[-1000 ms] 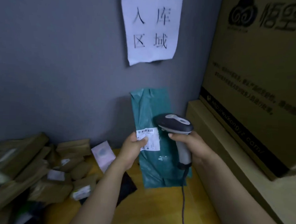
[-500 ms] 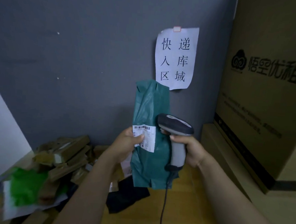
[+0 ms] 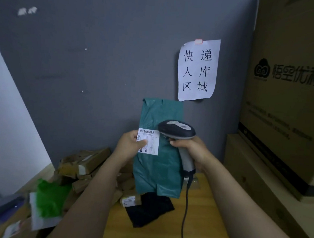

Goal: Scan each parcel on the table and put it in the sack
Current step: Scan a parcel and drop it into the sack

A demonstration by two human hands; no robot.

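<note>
My left hand [image 3: 131, 144] pinches a teal plastic parcel [image 3: 158, 170] by its left edge and holds it upright above the wooden table [image 3: 207, 221]. My thumb lies on the parcel's white barcode label [image 3: 150, 141]. My right hand [image 3: 191, 148] grips the handle of a dark grey barcode scanner [image 3: 177, 131], whose head points at the label from the right, close to it. The scanner's cable [image 3: 185, 211] hangs down to the table. No sack is in view.
Several brown cardboard parcels [image 3: 84, 167] are piled at the table's left, with a green bag [image 3: 48, 198], a black bag [image 3: 148, 208] and a small labelled box [image 3: 130, 201]. Big cardboard boxes [image 3: 284, 107] stand at the right. A paper sign [image 3: 198, 70] hangs on the grey wall.
The view has tilted upward and shifted left, so the sign and wall sit lower and further right. Both hands keep their hold, and the parcel and scanner stay together.
</note>
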